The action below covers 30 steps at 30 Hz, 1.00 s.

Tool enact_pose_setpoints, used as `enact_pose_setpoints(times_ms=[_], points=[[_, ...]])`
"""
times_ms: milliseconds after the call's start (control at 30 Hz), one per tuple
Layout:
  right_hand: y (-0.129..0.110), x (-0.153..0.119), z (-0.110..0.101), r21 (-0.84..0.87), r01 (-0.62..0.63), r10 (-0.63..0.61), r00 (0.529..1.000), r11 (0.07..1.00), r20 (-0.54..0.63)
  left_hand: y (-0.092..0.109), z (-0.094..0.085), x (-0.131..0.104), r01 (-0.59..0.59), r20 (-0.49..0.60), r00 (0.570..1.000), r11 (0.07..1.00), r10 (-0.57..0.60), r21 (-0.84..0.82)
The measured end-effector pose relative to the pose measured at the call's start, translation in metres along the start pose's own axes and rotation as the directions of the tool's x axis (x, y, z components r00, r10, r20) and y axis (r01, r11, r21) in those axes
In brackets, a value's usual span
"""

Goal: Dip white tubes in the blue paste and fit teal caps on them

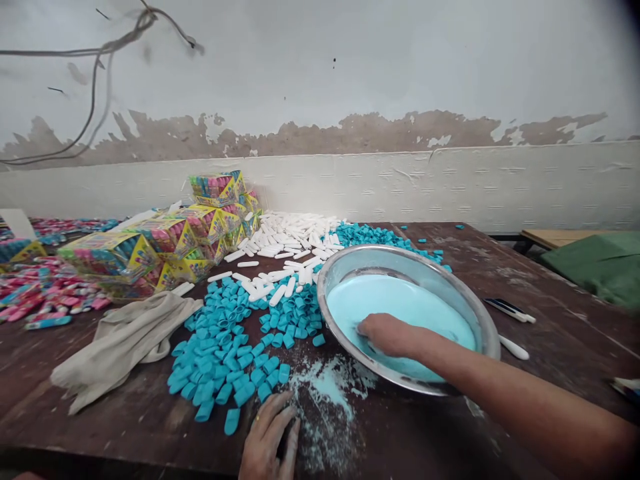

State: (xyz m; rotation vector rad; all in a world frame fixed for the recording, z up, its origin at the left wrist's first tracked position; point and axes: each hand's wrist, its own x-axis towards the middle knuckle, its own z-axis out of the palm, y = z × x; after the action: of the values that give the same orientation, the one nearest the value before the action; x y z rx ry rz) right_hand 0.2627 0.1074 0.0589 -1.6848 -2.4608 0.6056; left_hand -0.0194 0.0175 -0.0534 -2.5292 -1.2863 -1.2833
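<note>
My right hand (pixel 390 335) reaches into a wide metal bowl (pixel 493 347) of pale blue powder (pixel 400 293). Its fingers are sunk in the powder, so whether they grip anything is hidden. At the table's front edge, my left hand (pixel 270 433) rests with fingers loosely bent, the thumb apart and nothing visible held. Just beyond it lies a spread of small blue plastic caps (pixel 245 393), hollow at one end. Spilled powder (pixel 327 393) dusts the wood between that hand and the bowl. White plastic tubes (pixel 295 233) lie heaped behind the caps.
Stacked display boxes (pixel 165 240) of colourful items stand at the left, with pink and blue wrapped pieces (pixel 55 287) beside them. A beige cloth (pixel 125 340) lies in front. Right of the bowl are a dark-bladed tool (pixel 507 309) and a white handle-like piece (pixel 514 348). More caps (pixel 370 233) sit behind the bowl.
</note>
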Motion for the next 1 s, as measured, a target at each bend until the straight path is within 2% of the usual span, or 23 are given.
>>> enact_pose_setpoints(times_ms=[167,267,333,400,500,567,667,733,800,867,933,1000], points=[[0.016,-0.012,-0.023,0.217,0.01,-0.02,0.999,0.976,0.042,0.002,-0.005,0.002,-0.013,-0.034,0.999,0.998,0.011,-0.058],[0.026,-0.028,-0.031,0.3,-0.008,0.002,1.0,0.954,0.018,0.014,-0.013,0.019,-0.016,-0.047,0.999,0.992,0.01,-0.129],[0.03,-0.036,-0.034,0.403,-0.007,0.012,1.0,0.915,-0.01,0.029,-0.017,0.044,-0.032,-0.022,0.999,0.983,0.029,-0.181],[0.032,-0.043,-0.037,0.552,-0.004,0.029,0.999,0.834,-0.038,0.047,-0.013,0.08,-0.04,0.05,0.997,0.971,0.053,-0.236],[0.029,-0.051,-0.044,0.693,-0.008,0.058,0.997,0.721,-0.049,0.074,0.006,0.141,0.069,0.242,0.97,0.94,0.015,-0.335],[0.027,-0.055,-0.047,0.733,-0.003,0.063,0.997,0.68,-0.054,0.088,0.026,0.175,0.206,0.407,0.913,0.895,-0.03,-0.396],[0.026,-0.06,-0.049,0.773,0.015,0.067,0.995,0.635,-0.074,0.098,0.053,0.206,0.417,0.66,0.751,0.783,-0.012,-0.46],[0.029,-0.063,-0.049,0.766,0.015,0.07,0.994,0.642,-0.079,0.099,0.063,0.212,0.496,0.749,0.662,0.729,0.033,-0.471],[0.034,-0.067,-0.048,0.705,0.012,0.075,0.993,0.709,-0.092,0.097,0.067,0.213,0.55,0.791,0.608,0.688,0.058,-0.473],[0.04,-0.073,-0.047,0.532,0.012,0.08,0.986,0.847,-0.149,0.095,0.066,0.211,0.598,0.819,0.568,0.642,0.085,-0.481],[0.043,-0.078,-0.046,0.323,0.001,0.074,0.973,0.946,-0.219,0.093,0.062,0.21,0.626,0.829,0.549,0.603,0.109,-0.494],[0.044,-0.08,-0.046,0.277,-0.011,0.086,0.962,0.961,-0.26,0.092,0.058,0.209,0.638,0.829,0.543,0.577,0.131,-0.509]])
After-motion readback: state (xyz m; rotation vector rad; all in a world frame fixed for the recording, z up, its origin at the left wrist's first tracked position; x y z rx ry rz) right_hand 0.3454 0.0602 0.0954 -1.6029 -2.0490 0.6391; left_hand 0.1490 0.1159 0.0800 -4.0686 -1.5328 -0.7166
